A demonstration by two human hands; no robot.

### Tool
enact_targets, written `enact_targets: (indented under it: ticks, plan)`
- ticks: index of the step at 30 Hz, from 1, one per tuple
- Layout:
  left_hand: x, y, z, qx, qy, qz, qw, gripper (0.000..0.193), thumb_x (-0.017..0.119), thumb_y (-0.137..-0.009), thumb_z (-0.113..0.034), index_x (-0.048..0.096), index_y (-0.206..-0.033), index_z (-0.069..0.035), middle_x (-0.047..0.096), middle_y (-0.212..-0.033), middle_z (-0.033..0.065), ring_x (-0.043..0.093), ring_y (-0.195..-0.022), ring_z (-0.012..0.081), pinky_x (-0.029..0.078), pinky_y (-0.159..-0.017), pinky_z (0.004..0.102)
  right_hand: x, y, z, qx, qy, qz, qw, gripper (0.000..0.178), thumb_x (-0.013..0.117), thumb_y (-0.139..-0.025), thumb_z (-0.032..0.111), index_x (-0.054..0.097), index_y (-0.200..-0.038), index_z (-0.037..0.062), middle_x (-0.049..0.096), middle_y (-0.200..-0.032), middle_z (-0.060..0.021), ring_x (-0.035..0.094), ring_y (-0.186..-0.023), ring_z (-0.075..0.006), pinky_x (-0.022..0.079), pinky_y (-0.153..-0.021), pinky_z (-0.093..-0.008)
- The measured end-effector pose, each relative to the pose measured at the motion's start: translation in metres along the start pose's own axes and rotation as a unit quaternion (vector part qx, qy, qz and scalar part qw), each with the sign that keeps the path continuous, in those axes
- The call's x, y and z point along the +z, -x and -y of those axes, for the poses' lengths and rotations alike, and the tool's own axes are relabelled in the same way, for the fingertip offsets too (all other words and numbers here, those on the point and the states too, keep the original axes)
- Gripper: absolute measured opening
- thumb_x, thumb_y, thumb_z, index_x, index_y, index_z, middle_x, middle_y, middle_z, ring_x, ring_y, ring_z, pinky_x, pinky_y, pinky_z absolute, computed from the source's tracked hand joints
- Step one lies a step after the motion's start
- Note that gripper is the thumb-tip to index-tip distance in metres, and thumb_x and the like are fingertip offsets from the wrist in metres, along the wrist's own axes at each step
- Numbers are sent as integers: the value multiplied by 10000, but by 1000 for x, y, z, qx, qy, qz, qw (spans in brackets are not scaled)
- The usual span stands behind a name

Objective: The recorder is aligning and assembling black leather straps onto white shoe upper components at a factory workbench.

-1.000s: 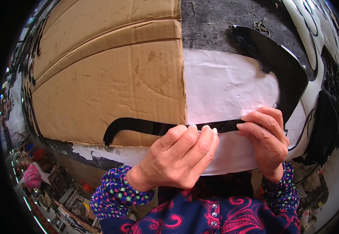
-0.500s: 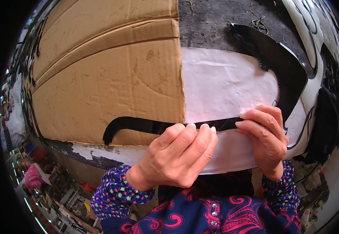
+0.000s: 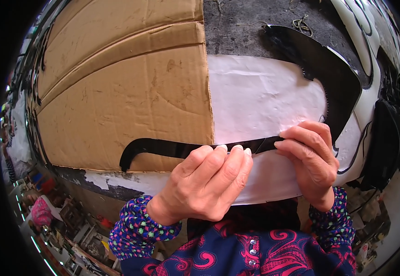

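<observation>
A narrow black strip (image 3: 163, 146) of smooth, flexible material lies across the near part of the table, its left end curving down toward me. My left hand (image 3: 204, 184) pinches its near edge at the middle, fingertips bunched together; whether they also hold something small is hidden. My right hand (image 3: 311, 161) grips the strip further right between thumb and fingers. Between the hands a thin slanting line crosses the strip. Beyond my right hand lies a wide, curved black piece (image 3: 340, 87) with a small-toothed inner edge; my fingers hide whether it joins the strip.
Brown cardboard (image 3: 126, 101) covers the table's left half. A white sheet (image 3: 259, 87) lies beside it, under the black pieces. Loose thread (image 3: 302, 25) rests on the dark surface at the back. Black items (image 3: 384, 142) and white curved pieces (image 3: 368, 41) are at the right.
The whole table scene has shifted slightly left in the picture. Both hands keep their hold on the strip, with hardly any change in their pose.
</observation>
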State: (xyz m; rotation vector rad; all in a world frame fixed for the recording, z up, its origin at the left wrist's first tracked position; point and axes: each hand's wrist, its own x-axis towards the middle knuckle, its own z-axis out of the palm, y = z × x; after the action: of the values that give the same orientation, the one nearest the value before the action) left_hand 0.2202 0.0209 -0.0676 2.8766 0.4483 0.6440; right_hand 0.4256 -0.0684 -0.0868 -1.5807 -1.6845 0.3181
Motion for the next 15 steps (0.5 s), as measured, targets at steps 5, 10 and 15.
enact_targets:
  ticks: [5,10,15]
  plan:
    - [0,1,0,-6,-1,-1,1000,190,719,-739,-72,735,-922,-21,681,-881,50,607,-750,171,441,-650,287,-1,-2,1,-1,4,5,1000,296,746,-563,3,716,-858,-2,674,-938,-87,615,-877,-273,512,-724,-346]
    - [-1,1,0,-7,-2,-5,1000,177,707,-752,-76,734,-920,-27,680,-877,51,614,-763,171,446,-647,289,-3,-2,2,20,-7,4,1000,302,740,-530,18,722,-831,-2,680,-916,-96,614,-875,-273,511,-713,-347]
    - [-2,3,0,-9,3,4,1000,189,698,-753,-77,729,-933,-27,676,-889,61,621,-778,172,452,-662,285,-5,-3,3,15,-8,18,1000,331,735,-510,25,729,-840,-4,684,-919,-104,611,-871,-274,509,-706,-345]
